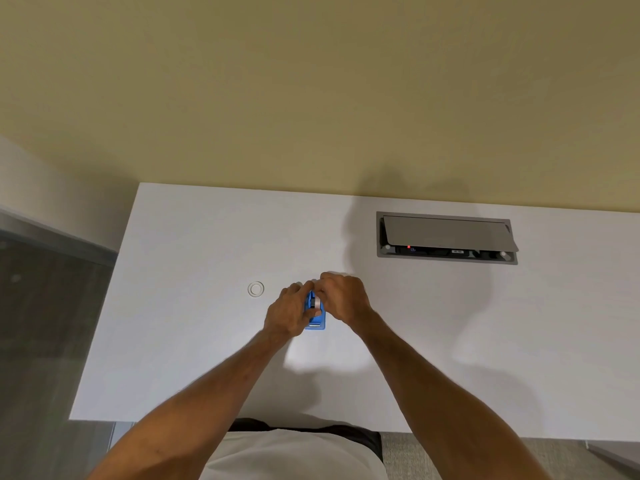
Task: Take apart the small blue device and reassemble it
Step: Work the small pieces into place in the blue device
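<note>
A small blue device (317,320) lies on the white table (207,341), a little left of the middle. My left hand (287,315) wraps around its left side and holds it down. My right hand (341,297) reaches in from the right, its fingertips pinched on a small silver-grey part at the device's top. Both hands hide most of the device; only its blue lower end and a bit of the grey part show.
A small white ring (256,289) lies on the table left of the hands. A grey cable box (446,239) with its lid half raised is set into the table at the back right. The table's left edge drops to a dark floor.
</note>
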